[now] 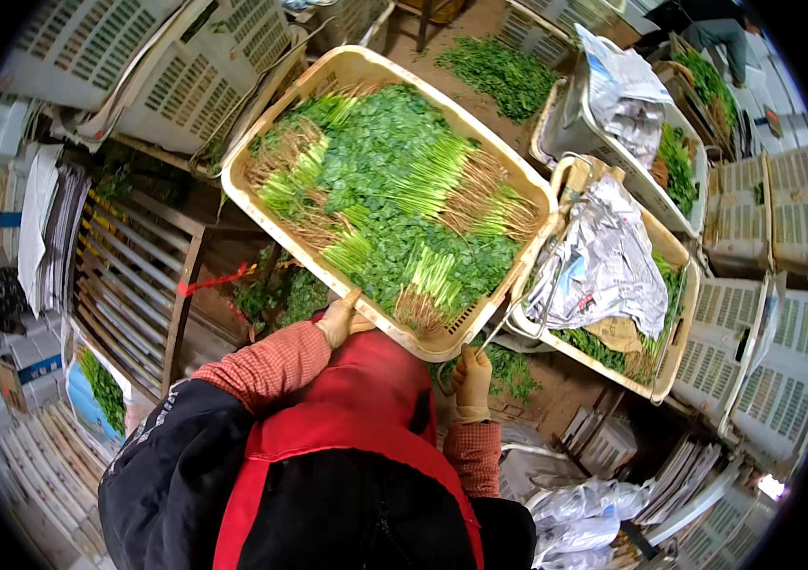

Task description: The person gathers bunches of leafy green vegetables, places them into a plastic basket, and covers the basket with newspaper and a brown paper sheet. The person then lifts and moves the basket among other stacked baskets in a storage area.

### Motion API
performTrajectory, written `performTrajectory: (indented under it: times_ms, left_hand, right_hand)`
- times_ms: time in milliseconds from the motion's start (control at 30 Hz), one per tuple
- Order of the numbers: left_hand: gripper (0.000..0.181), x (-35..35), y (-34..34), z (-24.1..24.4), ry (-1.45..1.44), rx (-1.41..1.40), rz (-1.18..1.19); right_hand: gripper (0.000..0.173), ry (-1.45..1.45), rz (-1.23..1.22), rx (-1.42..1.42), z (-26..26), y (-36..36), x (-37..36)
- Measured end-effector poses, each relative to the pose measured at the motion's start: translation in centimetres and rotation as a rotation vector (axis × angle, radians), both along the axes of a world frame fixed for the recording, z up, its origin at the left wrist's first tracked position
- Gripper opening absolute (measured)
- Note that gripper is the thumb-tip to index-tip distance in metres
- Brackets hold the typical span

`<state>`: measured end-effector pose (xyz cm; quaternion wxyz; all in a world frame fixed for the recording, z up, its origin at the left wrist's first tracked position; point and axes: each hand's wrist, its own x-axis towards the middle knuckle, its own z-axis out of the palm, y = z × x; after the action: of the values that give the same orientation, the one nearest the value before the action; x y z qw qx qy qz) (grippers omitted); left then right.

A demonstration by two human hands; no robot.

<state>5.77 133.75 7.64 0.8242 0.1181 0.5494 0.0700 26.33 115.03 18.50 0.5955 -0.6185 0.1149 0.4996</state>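
Observation:
A yellowish plastic crate (298, 251) is tilted in front of me, filled with bundles of leafy green vegetables (368, 171). Their pale stems and brown roots point mostly toward the crate's walls. My left hand (341, 320), in a light glove, grips the near rim with the thumb on top; its other fingers are partly hidden. By the near right corner, my gloved right hand (473, 381) is closed around a thin metal rod (495, 330) that looks like a wire handle. The crate's near edge is close to my red-and-black clothing.
Right of the crate stands another crate (689, 299) of greens under crumpled newspaper (607, 263). A newspaper-topped white crate (614, 153) is behind it. Loose greens (500, 75) lie on the floor. A slatted wooden rack (183, 306) stands left; plastic bags (582, 527) lie lower right.

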Motion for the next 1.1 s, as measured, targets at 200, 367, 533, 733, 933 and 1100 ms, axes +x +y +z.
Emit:
performTrajectory:
  times_ms: [200, 367, 533, 733, 933, 1100]
  left_hand:
    - [0.033, -1.8, 10.4, 8.8, 0.312, 0.776, -0.927]
    - [0.040, -4.1, 29.3, 8.4, 0.988, 1.597, -0.559]
    - [0.050, -1.3, 41.1, 5.9, 1.160, 1.806, -0.858]
    - [0.054, 2.6, 44.8, 5.4, 1.108, 1.582, -0.908]
    - [0.047, 0.6, 50.4, 0.4, 0.903, 1.143, -0.928]
    - [0.031, 1.5, 46.3, 5.7, 0.825, 1.679, -1.233]
  right_hand:
    - [0.021, -0.089, -0.037, -0.026, 0.7, 1.2, -0.4]
    - [0.020, -0.061, -0.090, -0.068, 0.2, 1.9, -0.8]
    - [0.023, -0.246, -0.066, -0.155, -1.3, 1.3, -1.1]
    - [0.021, -0.548, -0.043, -0.450, -2.3, 0.9, -2.0]
    - [0.024, -0.721, 0.013, -0.655, -2.0, 2.2, -2.3]
    - [0.022, -0.783, -0.006, -0.709, -2.7, 2.2, -2.7]
